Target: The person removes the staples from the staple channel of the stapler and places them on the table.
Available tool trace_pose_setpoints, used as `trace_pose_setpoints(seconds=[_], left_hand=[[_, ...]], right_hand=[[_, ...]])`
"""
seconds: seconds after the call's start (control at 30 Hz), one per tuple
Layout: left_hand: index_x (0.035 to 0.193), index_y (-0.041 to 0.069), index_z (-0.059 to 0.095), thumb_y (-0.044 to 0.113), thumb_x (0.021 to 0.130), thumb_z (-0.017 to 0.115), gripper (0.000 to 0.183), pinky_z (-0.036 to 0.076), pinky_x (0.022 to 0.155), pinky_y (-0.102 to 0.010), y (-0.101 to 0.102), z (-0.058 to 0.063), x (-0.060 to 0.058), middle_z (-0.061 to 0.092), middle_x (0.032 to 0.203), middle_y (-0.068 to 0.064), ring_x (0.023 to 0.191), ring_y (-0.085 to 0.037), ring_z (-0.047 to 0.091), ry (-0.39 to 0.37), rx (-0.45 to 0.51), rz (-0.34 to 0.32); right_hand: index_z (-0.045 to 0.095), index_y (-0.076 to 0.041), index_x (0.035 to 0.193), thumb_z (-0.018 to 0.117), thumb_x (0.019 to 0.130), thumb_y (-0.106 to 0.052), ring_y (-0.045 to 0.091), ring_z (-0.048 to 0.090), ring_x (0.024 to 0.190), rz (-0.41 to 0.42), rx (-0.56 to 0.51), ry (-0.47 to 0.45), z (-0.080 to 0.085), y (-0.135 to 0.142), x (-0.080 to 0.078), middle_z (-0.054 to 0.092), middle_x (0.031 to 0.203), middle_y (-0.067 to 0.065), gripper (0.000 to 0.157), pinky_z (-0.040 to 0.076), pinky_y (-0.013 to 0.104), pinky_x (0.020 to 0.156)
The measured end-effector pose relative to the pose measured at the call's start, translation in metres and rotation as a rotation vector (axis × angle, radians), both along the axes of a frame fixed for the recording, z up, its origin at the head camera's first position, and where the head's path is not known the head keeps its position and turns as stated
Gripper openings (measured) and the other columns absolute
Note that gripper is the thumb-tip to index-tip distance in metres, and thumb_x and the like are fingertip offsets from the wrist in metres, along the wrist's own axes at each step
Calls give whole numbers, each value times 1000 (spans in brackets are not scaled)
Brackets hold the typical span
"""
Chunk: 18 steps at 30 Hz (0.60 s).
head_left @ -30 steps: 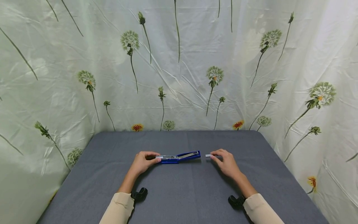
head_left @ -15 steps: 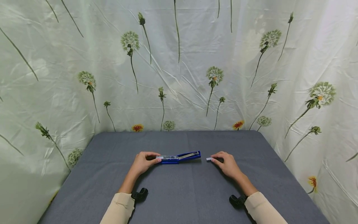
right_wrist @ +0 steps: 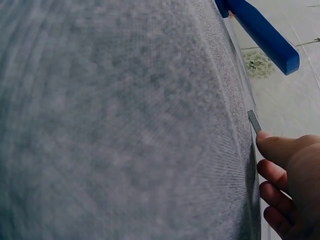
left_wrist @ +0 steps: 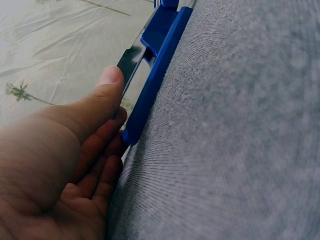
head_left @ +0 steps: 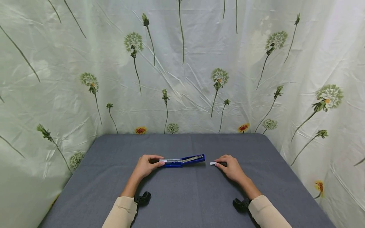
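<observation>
Staple strip, as the small pale-grey piece seems to be, is pinched between thumb and fingers of the right hand, jutting from the fingertips toward nine o'clock. Over the last second that hand and strip have dropped slightly toward six o'clock in the head view, while the other hand has stayed put. Whether the strip touches the table cannot be told; it remains apart from the stapler, so I judge it not yet loaded.

Farther out at nine o'clock is the blue stapler, unfolded, one arm rising toward three o'clock. The left hand grips its nine-o'clock end. Beneath lies the grey tablecloth; at twelve hangs a dandelion-print curtain.
</observation>
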<state>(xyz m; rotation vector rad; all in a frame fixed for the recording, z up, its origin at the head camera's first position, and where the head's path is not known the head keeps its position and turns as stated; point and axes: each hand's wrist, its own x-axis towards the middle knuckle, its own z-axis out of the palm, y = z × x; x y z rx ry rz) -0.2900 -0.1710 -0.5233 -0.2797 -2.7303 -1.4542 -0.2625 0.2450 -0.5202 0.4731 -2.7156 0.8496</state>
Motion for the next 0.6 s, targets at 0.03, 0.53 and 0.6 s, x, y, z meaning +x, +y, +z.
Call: trace_pose_setpoints(seconds=[0.03, 0.53, 0.6], left_hand=[[103, 25, 84, 35, 84, 87, 21, 55, 85, -36, 0, 0, 0, 79, 103, 2, 96, -12, 70, 3, -2, 0], [103, 28, 83, 34, 84, 87, 20, 55, 87, -35, 0, 0, 0, 79, 103, 5, 98, -12, 71, -4, 3, -10], [103, 28, 83, 34, 84, 87, 20, 55, 87, -35, 0, 0, 0, 79, 103, 5, 98, -12, 71, -4, 4, -9]], right_hand=[[83, -12, 106, 78, 93, -18, 27, 66, 98, 0, 8, -6, 0, -1, 0, 74, 103, 3, 15, 52, 51, 88], [82, -9, 107, 78, 92, -15, 28, 63, 100, -17, 38, -65, 4, -2, -1, 72, 105, 5, 16, 51, 52, 90], [82, -9, 108, 78, 92, -15, 28, 62, 101, -17, 32, -77, 4, -1, -2, 72, 106, 5, 17, 50, 52, 90]])
